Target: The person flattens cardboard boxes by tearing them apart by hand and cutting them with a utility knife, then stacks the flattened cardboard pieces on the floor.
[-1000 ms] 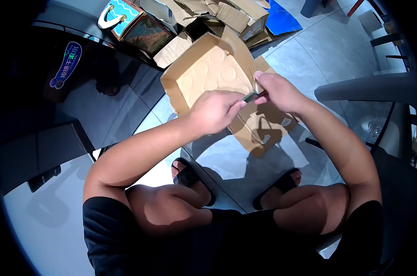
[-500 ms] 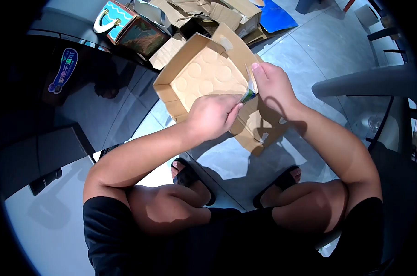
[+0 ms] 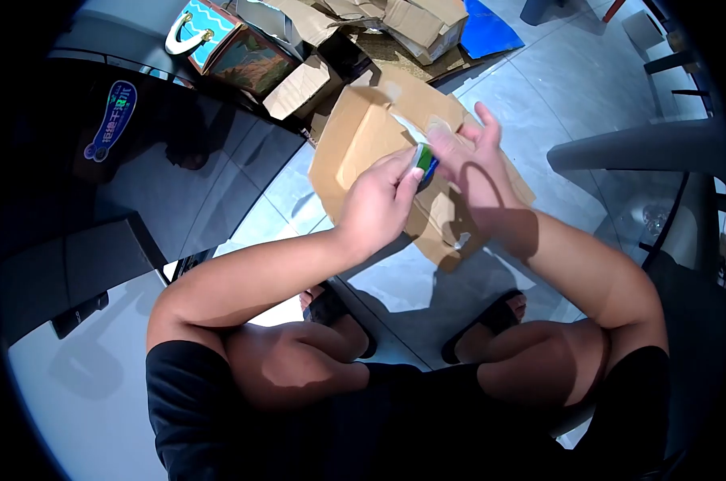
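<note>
An open brown cardboard box (image 3: 335, 164) sits below my hands, its inside partly showing and its flaps spread toward me. Over it, my left hand (image 3: 375, 200) is closed on a small green, blue and white piece (image 3: 425, 160), whose exact kind I cannot make out. Close on the right side of that piece is my right hand (image 3: 479, 172), slightly smeared by motion. Its fingers are apart, and its thumb points at the piece. Whether the thumb touches it is unclear. Torn pale patches (image 3: 461, 240) mark the lower flap.
Flattened and torn cardboard (image 3: 423, 28) is heaped beyond the box, beside a colourful carton with a handle (image 3: 239, 48) and a blue sheet (image 3: 490, 30). A glossy dark panel (image 3: 207, 152) stands left. A grey chair-like frame (image 3: 635, 148) is at right. My sandalled feet (image 3: 339, 317) rest on tiles.
My right hand has let go of the box's edge and spread its fingers. The box has shifted right and tilted. My left hand still grips the small piece, which shows more now.
</note>
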Tool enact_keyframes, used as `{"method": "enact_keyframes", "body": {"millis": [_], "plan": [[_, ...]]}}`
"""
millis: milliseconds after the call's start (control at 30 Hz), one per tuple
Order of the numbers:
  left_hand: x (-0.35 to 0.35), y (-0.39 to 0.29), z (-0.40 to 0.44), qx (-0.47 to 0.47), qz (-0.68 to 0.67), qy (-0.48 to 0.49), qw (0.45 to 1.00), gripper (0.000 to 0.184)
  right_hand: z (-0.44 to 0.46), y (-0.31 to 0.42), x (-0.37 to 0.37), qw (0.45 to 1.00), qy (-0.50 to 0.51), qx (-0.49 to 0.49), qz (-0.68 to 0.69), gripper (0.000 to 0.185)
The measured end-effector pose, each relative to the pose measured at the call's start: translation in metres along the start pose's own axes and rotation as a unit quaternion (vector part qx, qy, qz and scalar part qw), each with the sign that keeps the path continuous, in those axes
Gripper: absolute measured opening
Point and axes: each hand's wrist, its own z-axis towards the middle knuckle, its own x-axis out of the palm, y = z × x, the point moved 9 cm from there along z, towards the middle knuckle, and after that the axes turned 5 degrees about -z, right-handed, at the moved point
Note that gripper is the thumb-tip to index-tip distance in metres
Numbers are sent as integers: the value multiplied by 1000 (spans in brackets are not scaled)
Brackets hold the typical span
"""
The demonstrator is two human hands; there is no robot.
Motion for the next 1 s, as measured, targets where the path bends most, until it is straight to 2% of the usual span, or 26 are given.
{"method": "enact_keyframes", "body": {"millis": [33,67,100,133,167,200,233,267,300,333,367,400,433,467,500,567,600,633,667,733,767,833,867,933,1000], "plan": [[4,-5,0,25,-2,41,999,24,2,-9,2,999,2,-20,-41,101],[2,-6,1,24,-1,42,999,24,4,-18,3,996,2,-39,-82,102],[13,-14,-1,57,21,110,992,26,7,-18,6,993,20,-60,-101,94],[24,-21,-4,90,43,176,979,29,15,-20,6,996,47,-52,-48,76],[19,-24,-2,174,18,129,976,38,22,-21,7,996,72,-42,5,60],[7,-36,-5,294,102,80,947,46,32,-14,-4,996,74,-43,3,60],[-16,-30,7,293,135,26,946,55,42,-14,-15,995,91,-4,-41,46],[-37,-24,14,271,188,-66,942,62,47,-17,-23,990,106,35,-83,34],[-58,-18,20,237,235,-153,930,69,45,-17,-26,993,77,91,-2,33],[-79,-13,17,177,295,-276,897,73,42,-14,-24,993,77,91,-2,33],[-82,2,27,105,353,-243,897,91,40,-6,-22,994,83,58,-29,40],[-84,0,31,106,353,-243,897,91,38,0,-19,994,88,27,-57,48],[-89,12,38,43,301,-233,924,96,39,-2,-17,991,98,30,-81,57],[-92,25,44,-21,248,-221,943,100,41,-3,-18,991,98,32,-81,57],[-91,49,57,-30,130,-165,977,104,45,0,-19,992,103,17,-74,58],[-104,62,58,-106,-17,-173,979,100,54,3,-26,992,108,0,-66,59],[-117,69,61,-119,5,-190,975,100,58,2,-33,993,113,9,-45,61],[-112,82,58,-153,-26,-147,977,74,62,1,-40,992,119,17,-23,62],[-114,88,56,-153,-25,-148,977,74,65,1,-46,992,120,17,-23,62],[-95,108,46,-251,-202,-85,943,41,65,-1,-47,985,162,43,34,62],[-94,110,41,-258,-199,-103,940,26,67,-3,-50,985,162,44,34,62],[-95,111,40,-243,-204,-112,942,27,71,-5,-57,987,144,72,24,50],[-96,110,43,-226,-209,-120,944,27,75,-6,-60,987,142,69,24,50],[-93,106,44,-230,-224,-121,939,27,84,-11,-70,981,119,50,-145,41],[-90,108,39,-238,-238,-125,933,27,88,-13,-75,982,123,53,-133,38]]}}
